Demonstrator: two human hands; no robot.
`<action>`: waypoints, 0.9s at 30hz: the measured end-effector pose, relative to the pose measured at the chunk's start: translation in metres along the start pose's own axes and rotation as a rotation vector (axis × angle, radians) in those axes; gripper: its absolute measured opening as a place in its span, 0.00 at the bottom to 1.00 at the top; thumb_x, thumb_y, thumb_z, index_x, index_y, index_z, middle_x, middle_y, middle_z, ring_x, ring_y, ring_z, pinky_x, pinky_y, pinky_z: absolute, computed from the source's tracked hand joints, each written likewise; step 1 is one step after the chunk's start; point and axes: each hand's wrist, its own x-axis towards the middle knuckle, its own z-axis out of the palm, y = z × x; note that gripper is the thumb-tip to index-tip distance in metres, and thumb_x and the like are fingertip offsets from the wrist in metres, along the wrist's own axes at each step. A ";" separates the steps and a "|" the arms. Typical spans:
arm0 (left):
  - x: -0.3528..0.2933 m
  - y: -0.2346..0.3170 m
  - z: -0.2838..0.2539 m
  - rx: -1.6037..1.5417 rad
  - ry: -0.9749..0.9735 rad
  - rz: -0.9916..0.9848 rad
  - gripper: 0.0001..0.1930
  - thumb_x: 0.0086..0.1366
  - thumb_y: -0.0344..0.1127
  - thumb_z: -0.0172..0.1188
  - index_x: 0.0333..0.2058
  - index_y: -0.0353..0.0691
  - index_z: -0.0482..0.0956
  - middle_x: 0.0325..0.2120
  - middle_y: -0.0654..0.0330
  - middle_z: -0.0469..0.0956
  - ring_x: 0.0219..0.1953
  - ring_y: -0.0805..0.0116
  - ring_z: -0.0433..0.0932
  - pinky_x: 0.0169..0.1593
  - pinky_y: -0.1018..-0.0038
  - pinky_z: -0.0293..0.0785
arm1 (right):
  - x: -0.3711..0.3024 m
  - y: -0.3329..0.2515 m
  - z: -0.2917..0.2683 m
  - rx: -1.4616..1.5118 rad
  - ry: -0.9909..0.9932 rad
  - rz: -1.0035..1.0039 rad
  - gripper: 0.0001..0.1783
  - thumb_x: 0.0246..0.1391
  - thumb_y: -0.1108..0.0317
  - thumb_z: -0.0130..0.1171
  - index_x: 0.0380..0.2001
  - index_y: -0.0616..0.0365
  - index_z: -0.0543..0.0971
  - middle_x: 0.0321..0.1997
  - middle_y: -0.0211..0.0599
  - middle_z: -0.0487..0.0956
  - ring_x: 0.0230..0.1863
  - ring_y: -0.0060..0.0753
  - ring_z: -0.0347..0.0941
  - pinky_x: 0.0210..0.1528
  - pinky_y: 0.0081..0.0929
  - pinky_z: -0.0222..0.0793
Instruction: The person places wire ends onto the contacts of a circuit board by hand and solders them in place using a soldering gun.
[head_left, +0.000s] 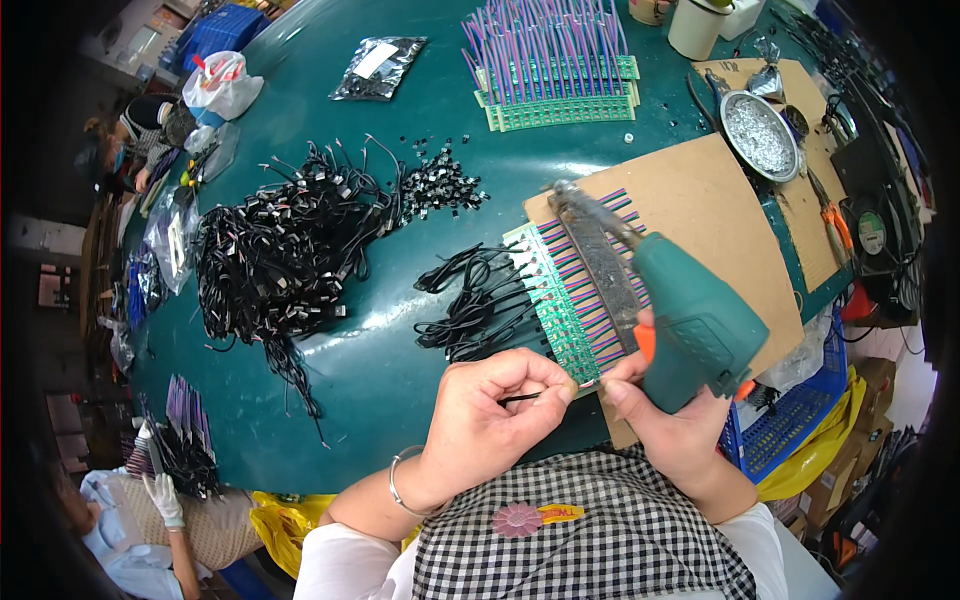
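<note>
My left hand (490,415) pinches a thin black cable (519,398) at the near end of a green circuit board panel (558,310). In my right hand (690,435) is a green soldering gun (698,315) with an orange trigger, its metal tip pointing up and left. The thumb and a finger of that hand also reach the panel's near corner, close to my left fingertips. Several coiled black cables (482,305) run from the panel's left side, and coloured wires (585,285) from its right. Over these wires lies a dark metal bar (612,275).
Cardboard (715,205) lies under the panel. A tangled black cable heap (285,250) and small black pieces (440,182) are left on the green table (370,400). Wired boards (560,110) lie far off. A metal bowl (760,137) stands right. Co-workers (165,500) sit at the left.
</note>
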 end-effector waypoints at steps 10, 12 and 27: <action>0.002 0.000 0.008 0.056 -0.008 0.067 0.00 0.58 0.22 0.59 0.28 0.33 0.78 0.25 0.66 0.79 0.27 0.87 0.74 0.29 0.88 0.74 | 0.004 -0.009 0.002 0.089 -0.077 0.236 0.04 0.47 0.82 0.60 0.29 0.66 0.77 0.27 0.33 0.79 0.28 0.18 0.74 0.31 0.17 0.71; 0.002 -0.001 0.009 0.119 0.017 0.139 0.01 0.57 0.22 0.59 0.28 0.33 0.77 0.24 0.66 0.79 0.27 0.87 0.75 0.28 0.88 0.74 | 0.005 -0.010 0.002 0.078 -0.092 0.235 0.06 0.46 0.83 0.60 0.31 0.66 0.76 0.27 0.33 0.79 0.28 0.18 0.74 0.31 0.18 0.72; 0.006 -0.004 0.006 0.127 0.109 0.106 0.02 0.57 0.23 0.61 0.29 0.32 0.78 0.24 0.65 0.79 0.25 0.86 0.74 0.27 0.87 0.72 | -0.010 0.004 -0.020 -0.137 -0.275 0.128 0.35 0.39 0.88 0.59 0.54 0.66 0.61 0.47 0.46 0.71 0.28 0.24 0.74 0.27 0.20 0.71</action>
